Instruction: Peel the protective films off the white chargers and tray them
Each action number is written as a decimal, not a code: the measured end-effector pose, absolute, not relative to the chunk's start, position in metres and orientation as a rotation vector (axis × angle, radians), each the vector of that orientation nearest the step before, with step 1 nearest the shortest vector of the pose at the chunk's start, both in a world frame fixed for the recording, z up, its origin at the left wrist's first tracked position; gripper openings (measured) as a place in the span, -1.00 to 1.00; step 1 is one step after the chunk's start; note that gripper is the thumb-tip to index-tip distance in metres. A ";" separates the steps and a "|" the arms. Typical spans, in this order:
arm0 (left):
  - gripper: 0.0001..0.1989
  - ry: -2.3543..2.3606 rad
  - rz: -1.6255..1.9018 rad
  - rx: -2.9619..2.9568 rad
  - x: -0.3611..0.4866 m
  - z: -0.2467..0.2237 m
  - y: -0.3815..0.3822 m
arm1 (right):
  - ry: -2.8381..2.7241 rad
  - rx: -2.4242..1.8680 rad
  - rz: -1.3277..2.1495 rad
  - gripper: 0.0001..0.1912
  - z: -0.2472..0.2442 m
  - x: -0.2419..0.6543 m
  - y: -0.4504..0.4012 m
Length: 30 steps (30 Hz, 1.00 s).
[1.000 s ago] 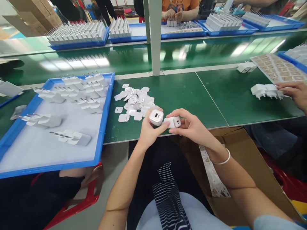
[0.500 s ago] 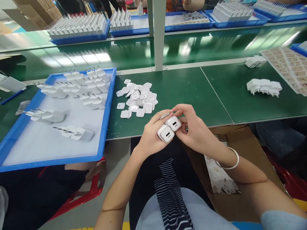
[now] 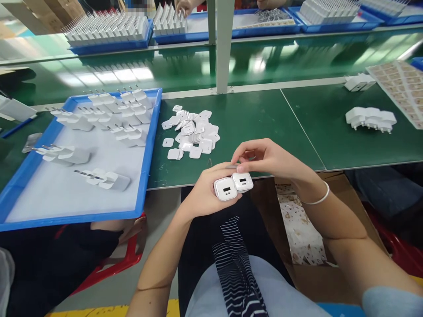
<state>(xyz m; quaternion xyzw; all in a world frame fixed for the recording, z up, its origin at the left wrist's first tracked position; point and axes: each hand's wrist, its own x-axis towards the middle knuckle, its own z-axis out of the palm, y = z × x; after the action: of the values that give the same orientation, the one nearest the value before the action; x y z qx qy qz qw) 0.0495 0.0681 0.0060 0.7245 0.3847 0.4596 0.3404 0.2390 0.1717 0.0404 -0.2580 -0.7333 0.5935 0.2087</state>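
Note:
My left hand (image 3: 206, 189) is wrapped round two white USB chargers, side by side. The nearer charger (image 3: 225, 189) and the other charger (image 3: 243, 181) turn their port faces up towards me, each showing a dark USB slot and a smaller slot below. A thin white cover plate (image 3: 232, 166) shows edge-on at the fingertips of my left hand. My right hand (image 3: 261, 158) pinches at that plate with thumb and forefinger, just above the chargers; its other fingers are curled. Beyond my hands, a loose pile of white cover plates (image 3: 198, 134) lies on the green table.
At left, a blue-rimmed tray (image 3: 140, 176) holds several white plugs with metal pins. More white plugs (image 3: 370, 119) lie at right, near a sheet of labels (image 3: 401, 88). A white post (image 3: 224, 48) rises behind. Across it, a co-worker's hand (image 3: 185, 6) touches plugs. An open carton (image 3: 343, 215) stands below.
The chargers have tilted so their port faces sit more level. My right hand has moved from beside the far charger to above it, at the thin plate. A co-worker's hand has appeared over the back plugs.

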 end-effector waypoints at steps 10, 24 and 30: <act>-0.58 0.952 1.007 1.557 0.039 0.004 0.062 | -2.353 -0.626 0.821 -0.83 0.026 0.242 0.160; -0.59 1.063 1.100 1.592 0.049 -0.002 0.066 | -2.224 -0.841 1.157 -0.83 0.027 0.237 0.159; -0.60 1.122 1.146 1.580 0.051 -0.007 0.069 | -2.328 -0.775 0.892 -0.81 0.022 0.237 0.158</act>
<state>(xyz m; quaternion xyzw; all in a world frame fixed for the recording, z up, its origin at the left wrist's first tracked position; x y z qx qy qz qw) 0.0512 0.0691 -0.0067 0.6333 0.4499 0.4595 0.4305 0.2374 0.1579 0.0216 -0.2866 -0.8604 0.3298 0.2622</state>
